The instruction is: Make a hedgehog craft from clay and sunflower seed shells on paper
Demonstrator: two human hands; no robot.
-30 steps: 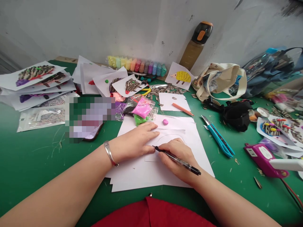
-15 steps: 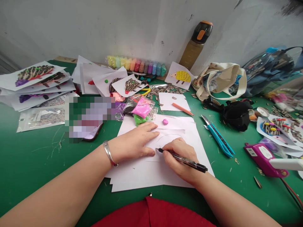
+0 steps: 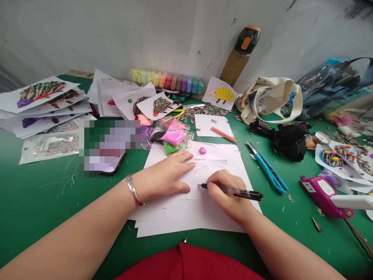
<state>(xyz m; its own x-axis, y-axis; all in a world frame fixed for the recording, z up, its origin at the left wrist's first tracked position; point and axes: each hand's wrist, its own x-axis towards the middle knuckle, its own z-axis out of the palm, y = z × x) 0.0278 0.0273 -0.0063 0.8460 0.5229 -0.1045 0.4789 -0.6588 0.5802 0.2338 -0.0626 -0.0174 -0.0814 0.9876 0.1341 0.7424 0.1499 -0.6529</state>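
Observation:
My right hand (image 3: 229, 190) grips a black pen (image 3: 241, 193), its tip down on a small sheet of white paper (image 3: 189, 193). A thin curved pencil-like line (image 3: 208, 167) arches across that sheet, partly hidden by the right hand. My left hand (image 3: 166, 175) lies flat with fingers stretched over the small sheet's left side. Beneath are larger white sheets (image 3: 163, 221). A small ball of pink clay (image 3: 202, 150) sits on the paper beyond my hands. Bags of pink clay (image 3: 173, 131) and green clay (image 3: 171, 147) lie at the paper's far edge.
On the right are a blue utility knife (image 3: 267, 167) and a magenta glue gun (image 3: 326, 196). A phone (image 3: 115, 165) lies left. Sunflower seeds (image 3: 204, 111), an orange clay tool (image 3: 223, 134) and a hedgehog picture (image 3: 220, 94) are farther back. A bottle (image 3: 240, 56) leans against the wall.
My right hand has moved slightly right with the pen, whose tip has shifted right and a little down, leaving more of the drawn line in view. My left hand has stayed in place.

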